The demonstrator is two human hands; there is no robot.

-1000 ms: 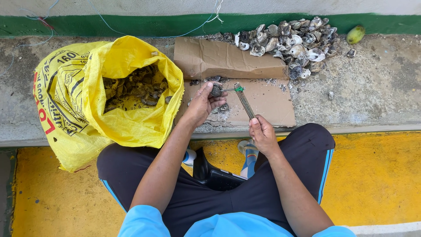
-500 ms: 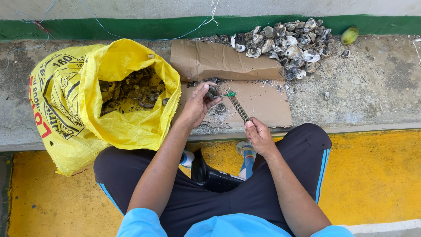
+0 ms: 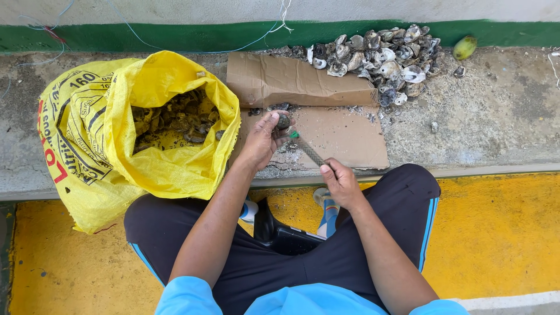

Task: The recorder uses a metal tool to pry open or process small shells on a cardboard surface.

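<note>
Head view: rough shell point(image 3: 283, 121), ridged tool point(image 3: 309, 153)

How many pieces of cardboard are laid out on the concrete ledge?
2: one cardboard piece lies against the green wall stripe beside the shell pile; the second lies nearer the person, under the left hand.
</note>
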